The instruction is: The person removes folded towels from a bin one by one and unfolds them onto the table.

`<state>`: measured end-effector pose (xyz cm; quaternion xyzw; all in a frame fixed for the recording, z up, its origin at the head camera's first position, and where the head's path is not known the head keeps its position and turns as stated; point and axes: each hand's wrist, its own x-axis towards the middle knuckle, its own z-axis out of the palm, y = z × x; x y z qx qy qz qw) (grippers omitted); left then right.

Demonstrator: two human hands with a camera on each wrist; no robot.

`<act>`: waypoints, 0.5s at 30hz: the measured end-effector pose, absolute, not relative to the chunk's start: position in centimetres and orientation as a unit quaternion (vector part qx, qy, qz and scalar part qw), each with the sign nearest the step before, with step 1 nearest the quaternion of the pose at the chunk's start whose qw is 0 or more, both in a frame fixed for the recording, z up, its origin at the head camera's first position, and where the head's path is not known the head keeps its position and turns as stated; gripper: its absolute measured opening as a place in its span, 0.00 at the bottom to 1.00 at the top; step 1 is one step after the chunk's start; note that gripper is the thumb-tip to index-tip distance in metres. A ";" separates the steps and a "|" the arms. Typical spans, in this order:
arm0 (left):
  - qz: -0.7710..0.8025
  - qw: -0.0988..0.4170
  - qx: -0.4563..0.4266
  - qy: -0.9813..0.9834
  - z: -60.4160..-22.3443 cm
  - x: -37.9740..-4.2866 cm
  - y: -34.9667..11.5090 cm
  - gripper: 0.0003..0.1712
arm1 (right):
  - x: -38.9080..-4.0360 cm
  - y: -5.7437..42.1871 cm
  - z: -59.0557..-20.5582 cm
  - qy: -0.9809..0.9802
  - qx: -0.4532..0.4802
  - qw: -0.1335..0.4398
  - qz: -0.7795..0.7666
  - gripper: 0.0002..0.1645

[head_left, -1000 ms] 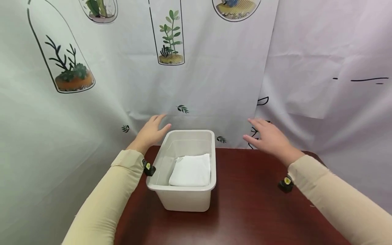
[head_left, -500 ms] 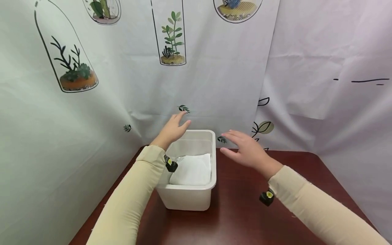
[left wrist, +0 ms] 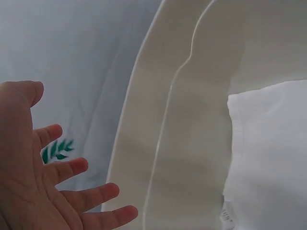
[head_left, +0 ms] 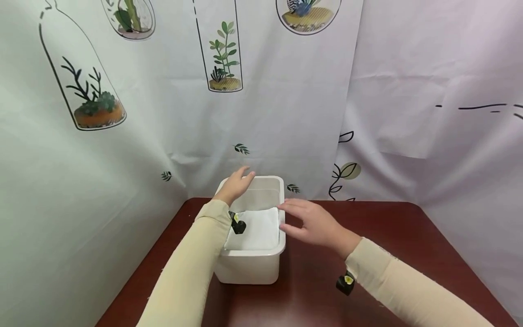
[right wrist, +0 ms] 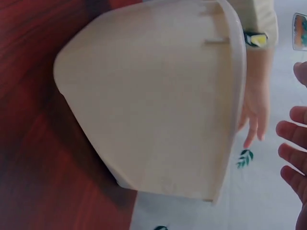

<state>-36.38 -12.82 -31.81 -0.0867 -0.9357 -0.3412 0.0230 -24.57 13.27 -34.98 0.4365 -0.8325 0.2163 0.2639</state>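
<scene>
A deep off-white plastic bin [head_left: 247, 269] stands on the table, with a folded white cloth [head_left: 257, 231] lying inside it. The cloth shows a small printed tag [left wrist: 227, 215] at one edge in the left wrist view. Above the bin's left side hangs my left hand [head_left: 234, 184], fingers spread and holding nothing; its forearm hides part of the left rim. My right hand [head_left: 312, 225] is at the bin's right rim, fingers extended with thumb apart. In the right wrist view its fingers [right wrist: 293, 134] stay clear of the bin's wall, with nothing in them.
The dark red-brown table [head_left: 367, 254] extends to the right of the bin. A white fabric backdrop [head_left: 294, 118] printed with plants hangs close behind the table and along its left side. A small black camera [head_left: 345, 284] sits on my right wrist.
Both hands have moved closer together over about a second. My left hand went right over the bin, then slightly down; my right hand came left and down to the right rim. Bin and cloth stay put.
</scene>
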 end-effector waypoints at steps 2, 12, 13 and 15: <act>-0.332 0.018 -0.077 -0.940 -32.3 -36.6 -12.8 0.37 | -24.5 13.1 -35.6 -0.825 0.450 0.264 0.219 0.28; -0.426 -0.066 -0.035 -0.902 -34.8 -38.2 -12.4 0.36 | -23.9 13.0 -38.6 -0.782 0.500 0.284 0.241 0.25; -0.437 -0.074 -0.028 -0.896 -35.0 -38.4 -12.4 0.37 | -23.9 12.9 -38.9 -0.775 0.506 0.289 0.243 0.24; -0.459 -0.093 -0.014 -0.883 -35.5 -38.7 -12.5 0.38 | -23.9 12.8 -39.3 -0.765 0.515 0.299 0.246 0.23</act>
